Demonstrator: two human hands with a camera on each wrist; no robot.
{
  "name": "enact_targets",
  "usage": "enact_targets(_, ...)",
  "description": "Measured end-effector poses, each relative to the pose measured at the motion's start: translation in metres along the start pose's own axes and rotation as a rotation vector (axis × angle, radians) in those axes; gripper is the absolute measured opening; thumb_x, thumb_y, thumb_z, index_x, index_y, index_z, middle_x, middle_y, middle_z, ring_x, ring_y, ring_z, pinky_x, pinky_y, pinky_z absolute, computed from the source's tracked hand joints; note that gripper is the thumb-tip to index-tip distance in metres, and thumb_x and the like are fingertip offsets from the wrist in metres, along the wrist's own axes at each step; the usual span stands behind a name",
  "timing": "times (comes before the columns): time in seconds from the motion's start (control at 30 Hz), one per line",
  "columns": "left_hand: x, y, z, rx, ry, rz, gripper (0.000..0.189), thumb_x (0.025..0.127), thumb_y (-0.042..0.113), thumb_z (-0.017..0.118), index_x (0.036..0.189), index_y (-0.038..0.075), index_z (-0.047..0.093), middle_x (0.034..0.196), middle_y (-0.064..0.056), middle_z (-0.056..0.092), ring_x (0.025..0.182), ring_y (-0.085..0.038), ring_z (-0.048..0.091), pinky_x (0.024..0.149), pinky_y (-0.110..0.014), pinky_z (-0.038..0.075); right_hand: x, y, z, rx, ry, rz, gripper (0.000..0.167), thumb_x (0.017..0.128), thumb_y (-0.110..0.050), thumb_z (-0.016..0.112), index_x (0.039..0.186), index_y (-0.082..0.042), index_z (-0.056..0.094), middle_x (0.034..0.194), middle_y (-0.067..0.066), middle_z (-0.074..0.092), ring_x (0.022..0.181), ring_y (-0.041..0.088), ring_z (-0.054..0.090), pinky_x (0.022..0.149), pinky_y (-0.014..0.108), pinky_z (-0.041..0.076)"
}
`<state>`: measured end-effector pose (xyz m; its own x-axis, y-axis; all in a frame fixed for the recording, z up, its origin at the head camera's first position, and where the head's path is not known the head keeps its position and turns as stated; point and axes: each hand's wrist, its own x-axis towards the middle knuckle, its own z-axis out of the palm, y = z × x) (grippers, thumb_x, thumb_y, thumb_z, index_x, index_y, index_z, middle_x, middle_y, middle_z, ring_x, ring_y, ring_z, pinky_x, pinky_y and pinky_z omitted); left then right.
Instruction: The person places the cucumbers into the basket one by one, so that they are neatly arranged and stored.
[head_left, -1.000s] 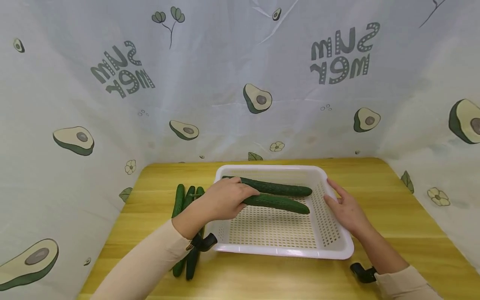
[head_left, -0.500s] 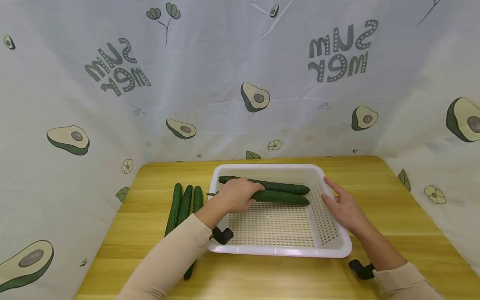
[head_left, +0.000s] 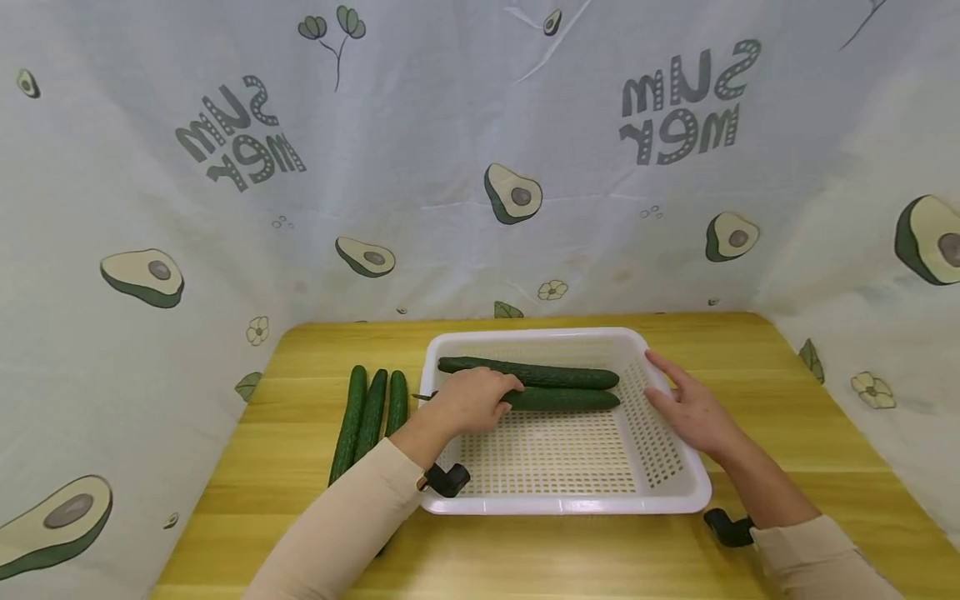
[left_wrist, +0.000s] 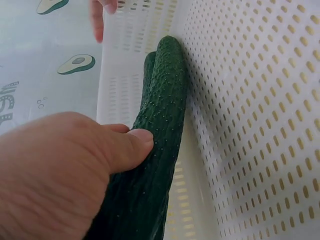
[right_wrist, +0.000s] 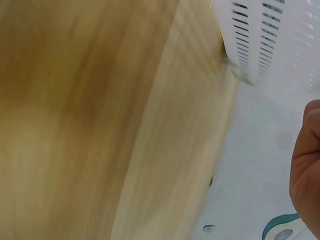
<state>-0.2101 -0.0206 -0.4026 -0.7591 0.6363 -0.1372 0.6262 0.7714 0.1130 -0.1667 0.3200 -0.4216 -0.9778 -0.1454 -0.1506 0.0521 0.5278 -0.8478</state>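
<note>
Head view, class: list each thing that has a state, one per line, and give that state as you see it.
White basket: upright on the table, holding two cucumbers.
Near cucumber: lying in the basket, gripped by the left hand.
Far cucumber: lying flat in the basket, free.
Three cucumbers: lying side by side on the table, left of the basket.
Right hand: fingers straight, resting on the basket's right rim.

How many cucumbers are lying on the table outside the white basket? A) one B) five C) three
C: three cucumbers lie side by side on the table, left of the white basket, while two more are inside it.
</note>
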Motion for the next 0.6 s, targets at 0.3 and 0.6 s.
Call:
enact_targets(0.3, 0.0005, 0.0023, 0.0017, 0.109, 0.060, 0.015, 0.036, 0.104, 0.028, 0.061, 0.140, 0.029, 0.060, 0.130, 0.006, 0.071, 0.114, -0.021, 0.067, 0.082, -0.033, 0.060, 0.0045, 0.0036, -0.0049, 0.040, -0.077, -0.039, 0.073, 0.110, -0.020, 0.047, 0.166, -0.013, 0.002, 0.109, 0.036, 0.068, 0.075, 0.035, 0.077, 0.060, 0.043, 0.063)
enact_targets(0.6, 0.0023, 0.0018, 0.0023, 0.118, 0.082, -0.008, 0.038, 0.104, 0.029, 0.061, 0.141, 0.030, 0.059, 0.134, 0.006, 0.068, 0.119, -0.020, 0.066, 0.089, -0.035, 0.059, 0.0040, 0.0041, -0.0032, 0.049, -0.055, -0.022, 0.071, 0.110, -0.023, 0.046, 0.167, -0.017, 0.003, 0.125, 0.044, 0.059, 0.081, 0.037, 0.077, 0.062, 0.044, 0.063)
